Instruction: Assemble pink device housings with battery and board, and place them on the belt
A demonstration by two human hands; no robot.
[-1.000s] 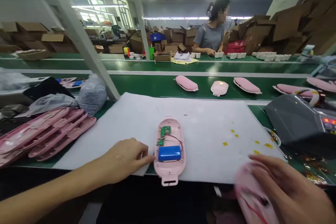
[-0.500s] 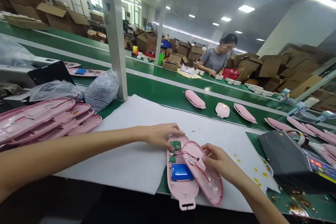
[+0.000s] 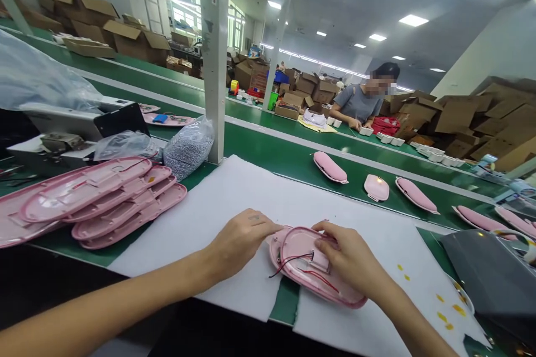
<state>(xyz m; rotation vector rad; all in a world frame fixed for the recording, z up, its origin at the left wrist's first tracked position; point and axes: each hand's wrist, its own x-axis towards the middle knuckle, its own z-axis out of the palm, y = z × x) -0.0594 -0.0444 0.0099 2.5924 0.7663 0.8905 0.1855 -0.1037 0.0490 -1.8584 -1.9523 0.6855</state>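
My right hand (image 3: 347, 251) is closed on a pink plastic shell half (image 3: 299, 240), its hollow inside facing up, with dark and red wires (image 3: 320, 279) and a small boxed part (image 3: 320, 261) in it. Beneath it lies a second pink shell half (image 3: 274, 245), mostly covered, so its inside is hidden. At the far left end of that lower half, my left hand (image 3: 238, 240) has its fingertips together at the rim. A dark wire end sticks out over the left edge of the upper half.
Stacked pink shells (image 3: 125, 201) lie at left, beside a bag of small metal parts (image 3: 188, 148). White sheeting (image 3: 226, 201) covers the bench. Several pink cases (image 3: 330, 167) line the green surface beyond. A grey machine (image 3: 481, 279) stands right. A person (image 3: 364, 100) works across.
The wired shell half has turned and now covers the lower one, hiding its blue battery and green boards. My left hand has shifted to the left end. The view has swung left.
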